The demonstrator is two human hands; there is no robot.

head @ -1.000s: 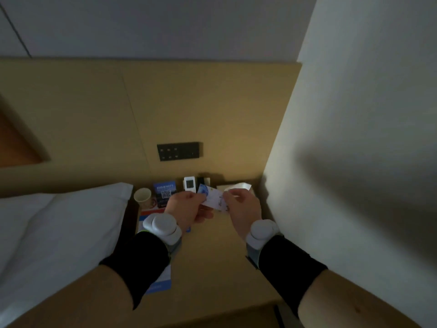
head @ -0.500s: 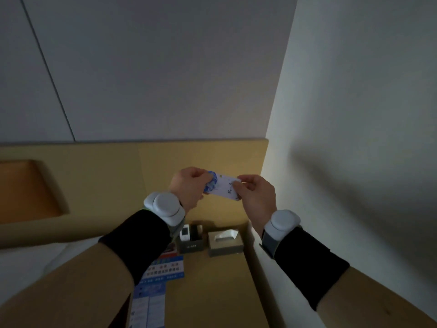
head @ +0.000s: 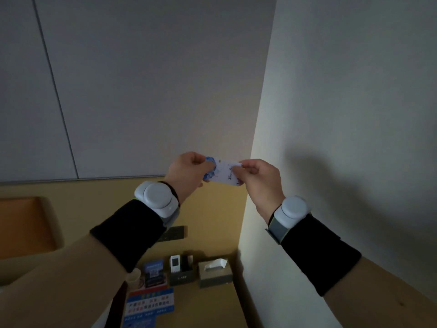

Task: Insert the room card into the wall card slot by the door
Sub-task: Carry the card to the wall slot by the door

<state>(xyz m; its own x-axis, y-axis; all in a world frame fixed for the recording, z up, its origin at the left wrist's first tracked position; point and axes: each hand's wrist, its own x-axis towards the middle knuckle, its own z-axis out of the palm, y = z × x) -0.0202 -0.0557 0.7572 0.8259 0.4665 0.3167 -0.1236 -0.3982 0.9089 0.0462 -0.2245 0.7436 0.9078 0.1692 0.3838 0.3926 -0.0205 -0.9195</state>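
- The grey panelled wall (head: pixel 142 91) fills the view ahead of you; a white wall (head: pixel 354 102) meets it at a corner on your right.
- A tan headboard panel (head: pixel 212 209) runs below the grey wall, with a dark switch plate (head: pixel 173 233) mounted on it, partly hidden by your left forearm.
- The desk (head: pixel 212 304) sits low in the view against the corner. It carries a tissue box (head: pixel 214 271), a small holder (head: pixel 181 271) with a white device standing in it, a blue sign (head: pixel 153 272), a paper cup (head: pixel 133 279) and a printed blue-and-red leaflet (head: pixel 150 301).
- Your left hand (head: pixel 189 174) is clamped on the left end of the room card (head: pixel 222 174), thumb and fingers pinching the blue-printed end.
- Your right hand (head: pixel 260 181) is clamped on the card's right end, fingertips on its upper corner.
- The card is held in the air in front of the wall corner, well above the desk. Its long axis runs roughly left to right, dipping slightly toward your right. The printed face points toward you.
- Both wrists carry white round devices over black cuffs.
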